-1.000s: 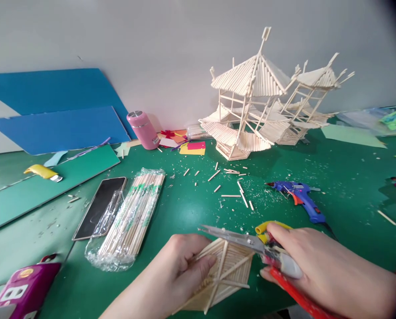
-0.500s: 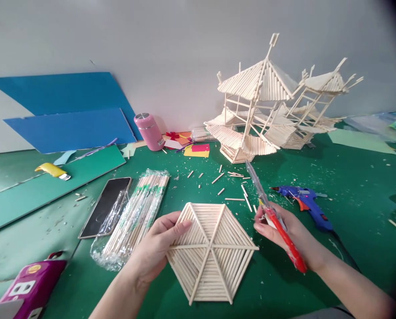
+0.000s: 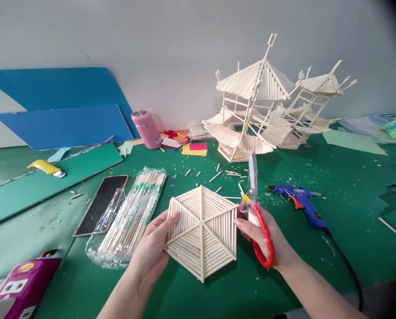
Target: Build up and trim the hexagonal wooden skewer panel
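A hexagonal panel of thin wooden sticks [image 3: 214, 241], with spokes meeting at its centre, is held up over the green table. My left hand [image 3: 156, 243] grips its left edge, thumb on top and fingers underneath. Red-handled scissors [image 3: 263, 235] rest in my right hand [image 3: 276, 241], blades pointing away from me toward the stick pavilion model [image 3: 256, 84]. The thumb and fingers of that hand also reach the panel's right edge; whether they press on it is hard to tell. Short cut stick pieces [image 3: 215, 176] lie scattered beyond the panel.
Right of my hands lies a blue glue gun [image 3: 299, 199] with its cord. On the left are a plastic-wrapped stick bundle [image 3: 134, 212], a phone [image 3: 99, 206], a purple power strip [image 3: 23, 283] and a yellow cutter [image 3: 46, 167]. A pink flask [image 3: 147, 129] stands by the wall.
The panel has turned so a corner points away from me, and it sits slightly farther off. My right hand has come left to its edge, with the scissors now more upright.
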Action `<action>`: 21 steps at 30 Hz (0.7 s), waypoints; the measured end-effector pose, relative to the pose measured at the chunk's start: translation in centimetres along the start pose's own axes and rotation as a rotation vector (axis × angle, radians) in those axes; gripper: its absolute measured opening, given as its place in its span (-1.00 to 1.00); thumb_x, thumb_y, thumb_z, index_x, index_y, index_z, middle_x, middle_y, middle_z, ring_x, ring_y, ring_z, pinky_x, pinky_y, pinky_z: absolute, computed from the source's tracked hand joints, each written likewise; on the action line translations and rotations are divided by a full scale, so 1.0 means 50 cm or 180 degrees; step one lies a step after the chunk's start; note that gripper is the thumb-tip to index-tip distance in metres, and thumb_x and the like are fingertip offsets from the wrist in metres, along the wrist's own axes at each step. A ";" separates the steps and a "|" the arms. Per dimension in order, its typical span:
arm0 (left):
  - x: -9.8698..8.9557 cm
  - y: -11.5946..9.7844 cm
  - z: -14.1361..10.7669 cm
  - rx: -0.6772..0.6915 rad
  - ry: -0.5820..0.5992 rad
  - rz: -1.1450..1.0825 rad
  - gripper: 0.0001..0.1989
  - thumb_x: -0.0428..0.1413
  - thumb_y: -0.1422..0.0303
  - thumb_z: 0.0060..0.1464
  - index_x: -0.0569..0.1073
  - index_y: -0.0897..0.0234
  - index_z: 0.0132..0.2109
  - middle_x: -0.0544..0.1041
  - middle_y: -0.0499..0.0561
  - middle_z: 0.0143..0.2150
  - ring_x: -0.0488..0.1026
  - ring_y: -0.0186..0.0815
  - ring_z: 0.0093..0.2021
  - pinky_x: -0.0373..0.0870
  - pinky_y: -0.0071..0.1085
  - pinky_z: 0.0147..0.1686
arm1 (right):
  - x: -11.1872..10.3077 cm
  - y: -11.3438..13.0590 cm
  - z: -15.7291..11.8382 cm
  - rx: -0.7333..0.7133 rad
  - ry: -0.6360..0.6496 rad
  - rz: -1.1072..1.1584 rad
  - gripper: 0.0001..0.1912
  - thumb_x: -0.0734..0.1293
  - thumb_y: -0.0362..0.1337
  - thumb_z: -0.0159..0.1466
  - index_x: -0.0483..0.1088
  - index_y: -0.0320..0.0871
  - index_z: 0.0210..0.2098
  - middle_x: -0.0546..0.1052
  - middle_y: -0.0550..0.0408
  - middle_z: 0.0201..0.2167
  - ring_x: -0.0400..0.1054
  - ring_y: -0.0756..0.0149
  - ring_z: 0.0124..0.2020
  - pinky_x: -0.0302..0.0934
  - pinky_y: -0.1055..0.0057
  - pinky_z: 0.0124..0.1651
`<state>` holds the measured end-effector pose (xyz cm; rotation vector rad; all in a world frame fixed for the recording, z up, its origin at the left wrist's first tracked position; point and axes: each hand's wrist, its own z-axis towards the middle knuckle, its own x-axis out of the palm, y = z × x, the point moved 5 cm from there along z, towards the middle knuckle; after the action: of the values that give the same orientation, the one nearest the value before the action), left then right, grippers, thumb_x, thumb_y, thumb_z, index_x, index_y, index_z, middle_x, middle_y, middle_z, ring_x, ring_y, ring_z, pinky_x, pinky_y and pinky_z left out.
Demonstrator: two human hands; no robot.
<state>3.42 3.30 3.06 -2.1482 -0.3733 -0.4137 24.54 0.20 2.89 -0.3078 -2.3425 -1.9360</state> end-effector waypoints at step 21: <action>0.160 -0.103 -0.128 0.3270 0.1180 0.4968 -0.78 0.05 0.31 0.07 0.45 0.21 -0.12 0.53 0.08 -0.20 0.40 -0.11 -0.13 0.21 -0.16 -0.08 | 0.044 0.085 -0.023 -0.0543 0.0828 -0.0647 -0.76 0.39 -0.36 0.05 0.29 -0.04 -0.32 0.38 0.18 -0.40 0.34 0.37 -0.40 0.31 0.40 -0.34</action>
<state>7.48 1.82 13.68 -0.8251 1.0583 0.2794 23.20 0.05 7.65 0.1706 -2.1185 -2.1212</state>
